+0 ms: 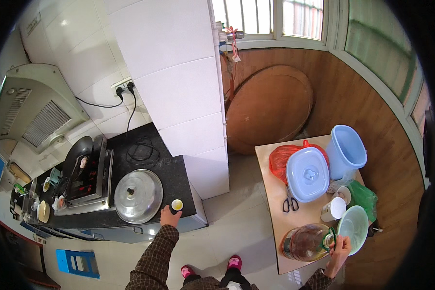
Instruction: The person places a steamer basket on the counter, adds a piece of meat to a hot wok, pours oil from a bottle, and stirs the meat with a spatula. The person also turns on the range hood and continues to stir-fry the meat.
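Note:
My left hand [171, 216] is closed round a small cup [177, 205] with yellow liquid in it, at the right end of the black countertop, just right of a round metal lid [139, 196]. Over the wooden table on the right, my right hand [339, 250] grips the green handle at the neck of a large plastic bottle [306, 242] of amber liquid. Behind that hand is a pale green plastic colander [353, 230]. Whether the bottle's base bears on the tabletop cannot be told.
The table [268, 203] holds scissors [290, 204], a white tub [333, 209], a blue lid [307, 174], a blue bin [348, 146], and red [281, 163] and green bags [364, 199]. Left stand a cooktop [88, 185] and black pan [78, 152]. A blue stool [78, 263] is on the floor.

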The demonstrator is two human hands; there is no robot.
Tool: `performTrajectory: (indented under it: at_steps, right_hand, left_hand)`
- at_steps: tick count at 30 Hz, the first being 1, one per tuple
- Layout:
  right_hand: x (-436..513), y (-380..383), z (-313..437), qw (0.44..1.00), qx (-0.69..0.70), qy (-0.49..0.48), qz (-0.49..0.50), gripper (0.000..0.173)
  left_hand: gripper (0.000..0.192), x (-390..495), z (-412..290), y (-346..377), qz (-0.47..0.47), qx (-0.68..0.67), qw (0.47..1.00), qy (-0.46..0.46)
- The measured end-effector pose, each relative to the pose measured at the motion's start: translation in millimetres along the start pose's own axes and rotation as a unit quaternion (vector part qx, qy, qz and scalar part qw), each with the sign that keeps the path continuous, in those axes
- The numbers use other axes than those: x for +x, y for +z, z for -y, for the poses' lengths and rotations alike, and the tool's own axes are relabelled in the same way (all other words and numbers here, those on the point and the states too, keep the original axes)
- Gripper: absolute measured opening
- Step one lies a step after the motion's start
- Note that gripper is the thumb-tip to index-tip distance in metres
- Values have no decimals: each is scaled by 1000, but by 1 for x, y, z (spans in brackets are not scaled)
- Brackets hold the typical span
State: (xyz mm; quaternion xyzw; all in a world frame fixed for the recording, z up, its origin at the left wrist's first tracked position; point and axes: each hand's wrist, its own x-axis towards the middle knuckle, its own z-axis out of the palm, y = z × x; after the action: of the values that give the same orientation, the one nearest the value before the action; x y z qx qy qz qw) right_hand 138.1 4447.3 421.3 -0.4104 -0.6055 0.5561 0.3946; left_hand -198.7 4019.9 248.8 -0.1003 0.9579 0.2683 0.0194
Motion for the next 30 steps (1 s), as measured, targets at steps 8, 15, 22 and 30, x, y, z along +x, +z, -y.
performTrajectory:
  at_steps: [8, 15, 22, 30]
  right_hand:
    - [-24, -4, 6, 981, -172, -35, 85, 11]
    - [-60, 34, 48, 929, -257, -261, 55, 21]
    - [-109, 70, 3, 846, 225, 261, 408, 46]
    - [-116, 25, -8, 819, 365, 258, 360, 57]
  left_hand:
    - [69, 13, -35, -5, 27, 71, 997, -5]
    - [41, -37, -78, 2, 133, -200, 944, 226]
    - [51, -198, -207, -56, 382, -270, 714, 521]
    - [56, -249, -233, -62, 451, -302, 635, 550]
